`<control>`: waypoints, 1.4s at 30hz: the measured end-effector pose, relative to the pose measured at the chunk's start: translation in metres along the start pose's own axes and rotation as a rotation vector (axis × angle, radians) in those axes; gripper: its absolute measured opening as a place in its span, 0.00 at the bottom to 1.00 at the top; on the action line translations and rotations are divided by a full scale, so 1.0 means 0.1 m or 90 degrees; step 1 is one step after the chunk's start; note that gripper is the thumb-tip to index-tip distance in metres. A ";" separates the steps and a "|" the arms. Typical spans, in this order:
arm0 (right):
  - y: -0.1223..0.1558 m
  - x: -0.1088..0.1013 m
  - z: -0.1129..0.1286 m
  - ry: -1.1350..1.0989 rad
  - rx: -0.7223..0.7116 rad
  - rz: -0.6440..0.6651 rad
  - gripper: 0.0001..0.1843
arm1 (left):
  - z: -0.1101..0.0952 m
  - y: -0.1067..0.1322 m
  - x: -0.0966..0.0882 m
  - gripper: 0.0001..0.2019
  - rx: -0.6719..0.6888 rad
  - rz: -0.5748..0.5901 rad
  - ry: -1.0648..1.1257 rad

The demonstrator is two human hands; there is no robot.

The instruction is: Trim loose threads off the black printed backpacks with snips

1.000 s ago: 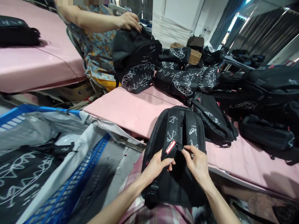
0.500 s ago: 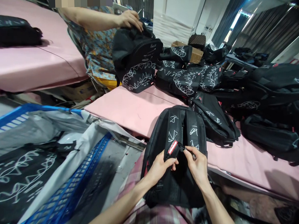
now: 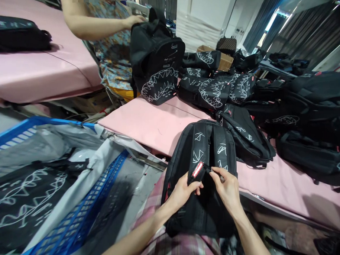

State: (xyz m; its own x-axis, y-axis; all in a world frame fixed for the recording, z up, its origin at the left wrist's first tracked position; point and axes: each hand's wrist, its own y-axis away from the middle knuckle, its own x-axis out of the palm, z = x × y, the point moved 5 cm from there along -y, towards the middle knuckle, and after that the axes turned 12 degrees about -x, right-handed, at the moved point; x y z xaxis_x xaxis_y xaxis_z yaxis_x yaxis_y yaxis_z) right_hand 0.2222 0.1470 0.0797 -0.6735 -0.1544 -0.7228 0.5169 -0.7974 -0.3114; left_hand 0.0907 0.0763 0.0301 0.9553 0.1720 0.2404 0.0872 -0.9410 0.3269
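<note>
A black backpack point(image 3: 204, 148) with white scribble marks lies straps-up, half on my lap and half on the pink table point(image 3: 153, 122). My left hand point(image 3: 185, 190) pinches the shoulder strap just below its red label point(image 3: 197, 170). My right hand point(image 3: 228, 188) is closed on a small black strap end or clip beside that label. Both hands sit close together at the middle of the bag.
A pile of black backpacks point(image 3: 269, 98) covers the table's right and far side. Across the table another person's hand point(image 3: 133, 21) holds an upright backpack point(image 3: 156, 64). A blue crate point(image 3: 75, 216) lined with grey plastic holds printed black bags at my left.
My hands stay on the strap and have shifted slightly lower. The other person has stood their backpack more upright and moved their hand to its left side.
</note>
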 end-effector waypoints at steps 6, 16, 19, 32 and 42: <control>-0.01 0.02 0.07 0.036 -0.025 -0.004 0.12 | 0.06 -0.02 0.00 0.05 0.001 0.006 -0.018; -0.50 0.02 -0.04 -0.093 -0.127 0.159 0.08 | -0.15 0.06 -0.42 0.04 -0.059 0.060 -0.179; -0.67 0.06 0.09 -0.083 -0.229 0.191 0.07 | -0.25 0.10 -0.56 0.05 -0.076 0.097 -0.208; -0.92 0.23 0.11 -0.143 -0.320 0.228 0.07 | -0.38 0.11 -0.74 0.03 -0.092 0.140 -0.246; -0.96 0.24 0.18 -0.142 -0.346 0.251 0.07 | -0.39 0.10 -0.73 0.03 -0.083 0.138 -0.245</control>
State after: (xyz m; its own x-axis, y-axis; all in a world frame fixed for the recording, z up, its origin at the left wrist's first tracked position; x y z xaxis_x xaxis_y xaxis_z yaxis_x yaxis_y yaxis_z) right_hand 0.1473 0.2094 0.1035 -0.4435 -0.5345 -0.7194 0.8963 -0.2616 -0.3582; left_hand 0.0107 0.0656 0.0511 0.9850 -0.1693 -0.0336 -0.1393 -0.8946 0.4245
